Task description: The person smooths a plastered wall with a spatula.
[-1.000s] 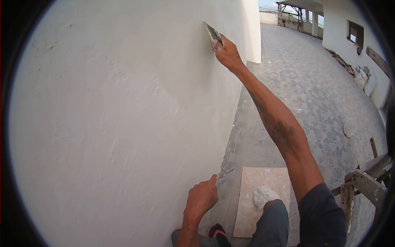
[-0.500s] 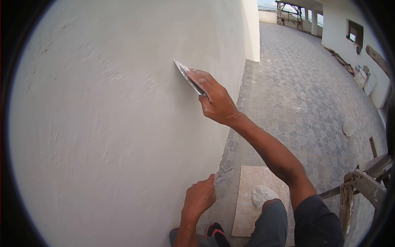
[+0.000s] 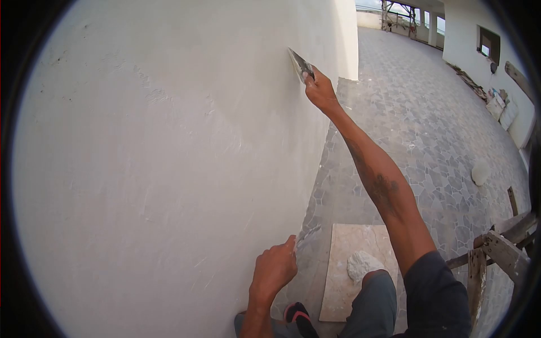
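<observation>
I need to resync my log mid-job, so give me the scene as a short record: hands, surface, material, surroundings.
Right hand: grips flat trowel at the wall
Left hand: low, holds slim tool, type unclear
Surface: pale wall, faint ridges and scratches
Material: white mound on tan board
Surroundings: patterned floor; wooden frame, right

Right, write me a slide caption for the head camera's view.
Right hand holding a trowel at a pale wall; below, a board bearing a white lump.
</observation>
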Available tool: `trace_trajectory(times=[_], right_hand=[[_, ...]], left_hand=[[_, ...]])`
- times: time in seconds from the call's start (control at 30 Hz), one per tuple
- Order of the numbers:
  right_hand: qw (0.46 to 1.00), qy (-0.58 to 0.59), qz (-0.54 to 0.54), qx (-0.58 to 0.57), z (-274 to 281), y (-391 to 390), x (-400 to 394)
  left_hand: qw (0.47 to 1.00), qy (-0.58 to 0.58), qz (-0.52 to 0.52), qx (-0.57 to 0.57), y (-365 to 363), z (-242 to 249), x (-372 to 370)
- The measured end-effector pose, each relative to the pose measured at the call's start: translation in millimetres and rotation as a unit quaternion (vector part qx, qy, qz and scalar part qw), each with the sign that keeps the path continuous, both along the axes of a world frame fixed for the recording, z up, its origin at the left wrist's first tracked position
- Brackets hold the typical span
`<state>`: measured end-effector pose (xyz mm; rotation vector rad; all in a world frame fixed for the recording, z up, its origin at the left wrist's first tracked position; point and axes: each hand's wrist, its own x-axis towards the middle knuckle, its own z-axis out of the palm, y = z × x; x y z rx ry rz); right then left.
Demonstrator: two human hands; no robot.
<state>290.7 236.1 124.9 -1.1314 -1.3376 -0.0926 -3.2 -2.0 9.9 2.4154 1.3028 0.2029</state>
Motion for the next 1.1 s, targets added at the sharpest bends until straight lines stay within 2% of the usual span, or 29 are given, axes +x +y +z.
trace_trajectory(times=[0.13, 0.27, 0.4, 0.5, 0.53, 0.57, 0.63, 0.73, 0.83, 1.1], right_hand=[[0.999, 0.015, 0.028, 0.006, -10.8, 0.0, -18.5], [0.994, -0.086, -0.015, 0.069, -38.3, -8.7, -47.4], [0.981, -0.143, 0.010, 0.131, -63.1, -39.3, -64.1], [0.992, -0.063, 0.091, -0.059, -45.4, -86.3, -50.5], [0.999, -0.035, 0.038, 0.006, -48.9, -76.2, -43.5], [0.999, 0.021, -0.020, -0.044, -46.1, -64.6, -31.4], [0.986, 0.128, -0.014, -0.102, -35.4, -41.1, -9.9], [0.971, 0.148, 0.040, -0.185, -35.6, 8.5, 22.5], [0.960, 0.180, 0.106, -0.184, -19.3, 16.4, 23.5], [0.989, 0.056, 0.052, -0.129, 8.5, -35.7, -26.9]], left_hand=[[1.000, 0.004, 0.001, -0.014, -0.1, 2.7, 2.0], [1.000, -0.001, -0.011, -0.017, -0.9, -2.5, 5.8], [1.000, -0.001, -0.017, -0.011, -0.7, -5.5, 5.0], [1.000, 0.000, -0.009, -0.008, -0.1, -6.2, 4.8], [1.000, 0.004, -0.004, -0.010, 0.4, -5.1, 4.9], [1.000, 0.009, 0.001, -0.013, -0.2, -5.1, 4.5], [1.000, -0.004, -0.003, -0.001, -1.1, -8.4, 2.6], [1.000, -0.001, -0.004, 0.000, 0.8, -8.0, 1.6], [1.000, -0.002, -0.004, -0.004, 0.5, -6.5, 1.8], [1.000, -0.009, -0.015, -0.004, -0.2, -5.7, 2.5]])
